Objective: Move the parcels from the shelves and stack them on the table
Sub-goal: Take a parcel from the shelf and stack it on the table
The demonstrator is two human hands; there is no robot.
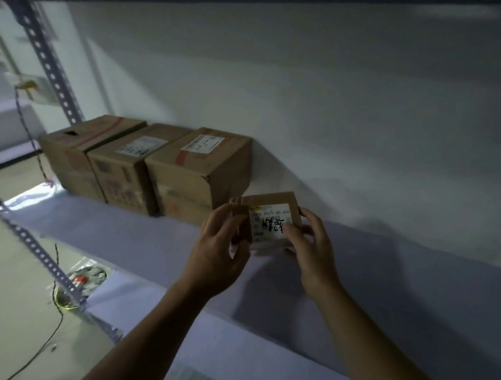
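Shelf board [383, 284]: grey, steel-framed, dimly lit.
Cardboard cartons [122, 171]: three, labelled, in a touching row at the left rear of the shelf.
Small labelled parcel [271, 220]: just beside the rightmost carton, low over the shelf; contact with the board cannot be told.
Left hand [220, 246]: fingers curled round the parcel's left edge.
Right hand [310, 245]: pinching its right edge.
Risk: edge-only grips may slip, or the parcel may clip the neighbouring carton on withdrawal.

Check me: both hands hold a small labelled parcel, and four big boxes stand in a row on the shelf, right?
Not four: the head view shows three big boxes in a row on the shelf. The left hand and right hand do hold the small labelled parcel.
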